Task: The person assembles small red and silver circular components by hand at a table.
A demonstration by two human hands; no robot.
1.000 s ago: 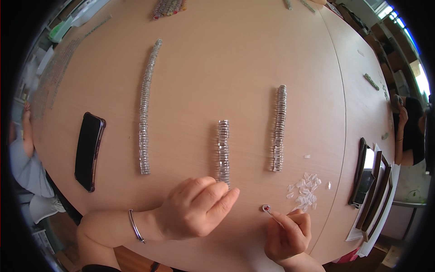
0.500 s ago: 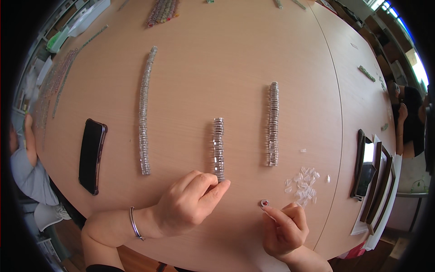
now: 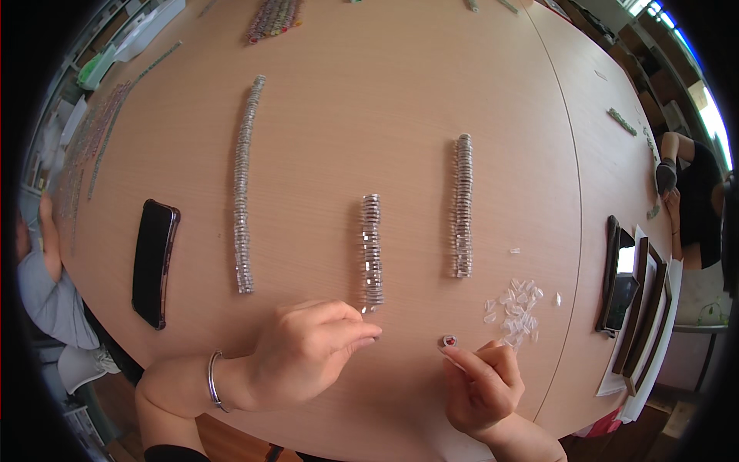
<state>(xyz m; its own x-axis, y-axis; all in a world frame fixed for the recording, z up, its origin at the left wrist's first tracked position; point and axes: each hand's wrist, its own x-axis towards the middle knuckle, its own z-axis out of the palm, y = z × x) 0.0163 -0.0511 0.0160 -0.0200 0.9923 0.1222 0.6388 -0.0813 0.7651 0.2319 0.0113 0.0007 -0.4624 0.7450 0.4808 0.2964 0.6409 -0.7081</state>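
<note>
My left hand [image 3: 304, 350], with a silver bangle on its wrist, is just below the near end of the short middle row of small clear pieces [image 3: 372, 246]. Its thumb and forefinger are pinched together; whatever lies between them is too small to make out. In my right hand [image 3: 485, 385], thumb and forefinger grip a small round ring-like piece [image 3: 449, 340] with a red spot in it. Beside that hand lies a loose heap of clear plastic bits [image 3: 519, 308]. Two longer rows of stacked clear pieces flank the middle one, a left row [image 3: 242, 185] and a right row [image 3: 463, 208].
A dark phone [image 3: 155, 264] lies at the left. Another phone [image 3: 618, 281] rests by dark frames [image 3: 649, 316] at the right edge. Colourful bead strands [image 3: 275, 19] are at the far side. Other people sit at both sides, including one in black [image 3: 700, 200].
My left hand has drawn back from the near end of the middle row, uncovering its last pieces. My right hand has hardly moved. The person at the right has shifted their arms.
</note>
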